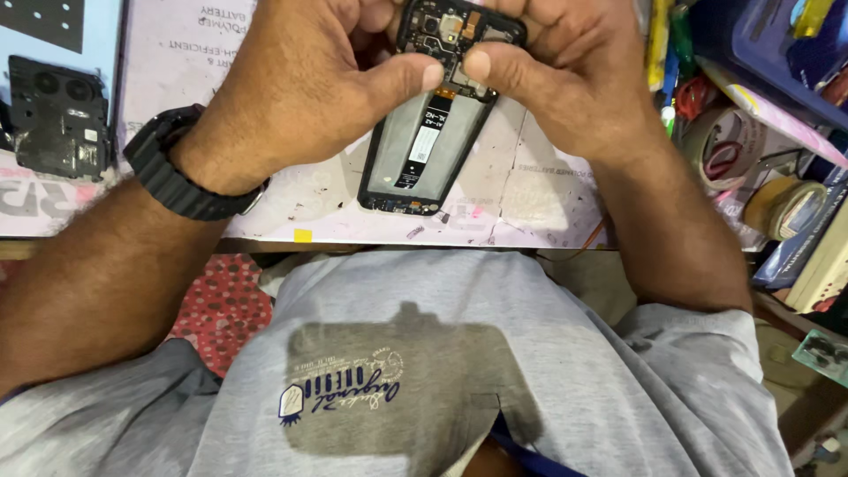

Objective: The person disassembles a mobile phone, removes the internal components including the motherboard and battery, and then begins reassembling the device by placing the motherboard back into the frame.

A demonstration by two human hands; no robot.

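Right now I hold the open phone (430,124) above the white mat (521,190), near its top end. My left hand (291,88) and right hand (565,71) both pinch it, thumbs on the bare parts. I think it is light, thin and easy to break, so the edges are safest. Tape rolls (738,150) sit to the right, a black cover (60,115) to the left.

matt black plastic phone frame (430,132), grey cloth shirt (495,371)

An opened phone (430,124) is held above the work mat (530,190); tape rolls (751,177) are placed to its right.
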